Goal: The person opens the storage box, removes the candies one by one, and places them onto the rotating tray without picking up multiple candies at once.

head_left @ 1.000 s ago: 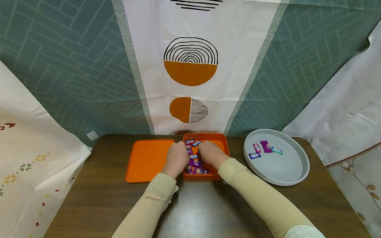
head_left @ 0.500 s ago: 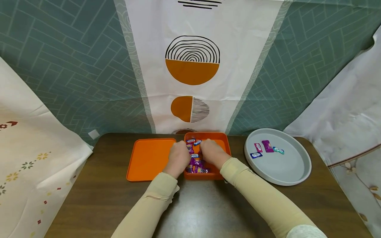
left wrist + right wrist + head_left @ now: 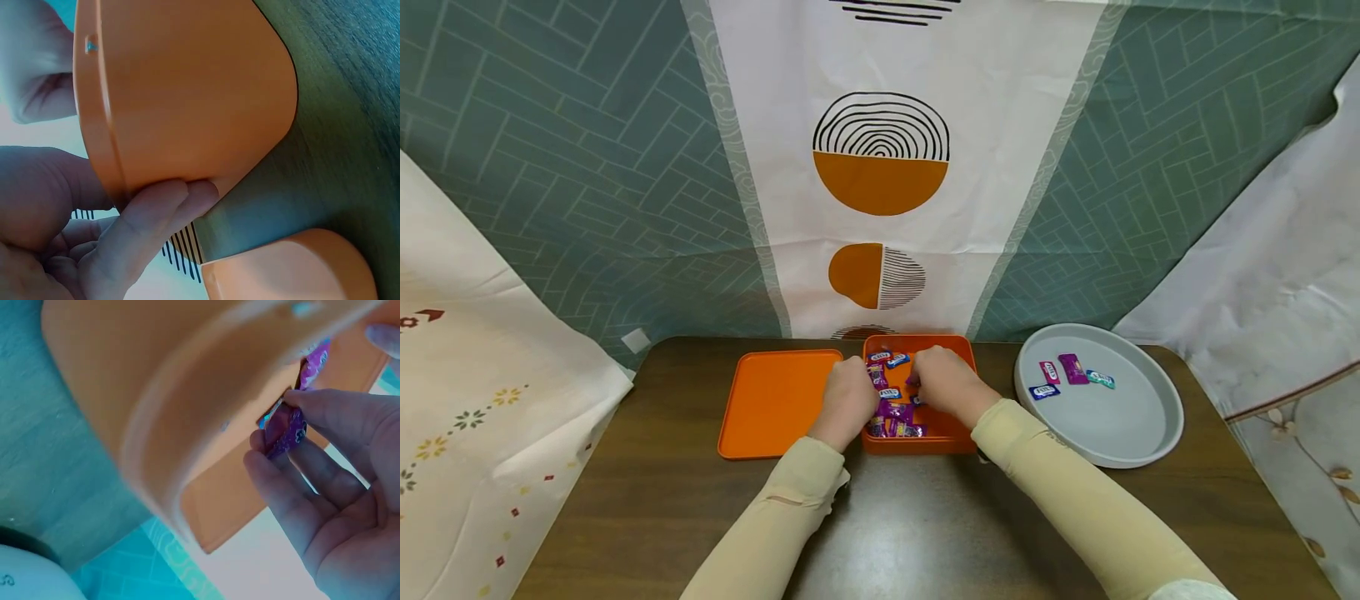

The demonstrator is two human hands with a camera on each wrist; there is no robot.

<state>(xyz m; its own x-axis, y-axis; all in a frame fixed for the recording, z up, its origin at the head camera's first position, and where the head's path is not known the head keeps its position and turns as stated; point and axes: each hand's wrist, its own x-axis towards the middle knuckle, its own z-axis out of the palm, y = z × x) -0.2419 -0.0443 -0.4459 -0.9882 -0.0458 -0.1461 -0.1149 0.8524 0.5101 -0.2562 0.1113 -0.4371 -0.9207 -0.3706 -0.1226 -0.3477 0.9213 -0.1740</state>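
An orange box (image 3: 917,447) stands in mid-table, several purple and blue wrapped candies (image 3: 897,411) lying along its left side. My left hand (image 3: 848,396) grips the box's left wall; in the left wrist view its fingers (image 3: 153,209) lie against the outside, the thumb at the rim. Inside the box, over its middle, is my right hand (image 3: 951,383). The right wrist view shows it pinching a purple-wrapped candy (image 3: 289,434) between thumb and fingers. In the head view that hand mostly hides the candy.
An orange lid (image 3: 778,404) lies flat left of the box. To the right, a round grey tray (image 3: 1120,425) holds several wrapped candies (image 3: 1072,369), purple, pink, blue and teal. Patterned cloth (image 3: 880,283) hangs behind the dark wooden table (image 3: 647,500).
My right hand has moved slightly right and up, away from the pile, with the purple candy in its fingers. The left hand stays on the box wall.
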